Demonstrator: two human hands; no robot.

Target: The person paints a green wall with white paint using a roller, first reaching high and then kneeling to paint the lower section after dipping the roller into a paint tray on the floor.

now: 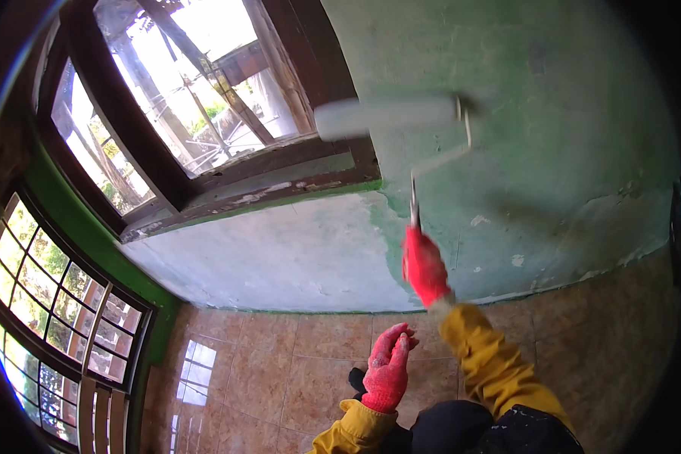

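Note:
My right hand, in a red work glove, grips the handle of a paint roller. The roller is raised, its white sleeve blurred, in front of the green wall and overlapping the window frame's lower right corner. Whether the sleeve touches the wall I cannot tell. Below it, my left hand, also gloved in red with whitish smears, hangs over the floor with nothing in it. Its fingers are slightly curled, with the thumb apart. A whitish painted area covers the wall under the window.
A dark wooden window frame with glass panes fills the upper left. At left stands a door with a gridded glass panel. Brown tiles cover the floor. A dark object stands at the right edge.

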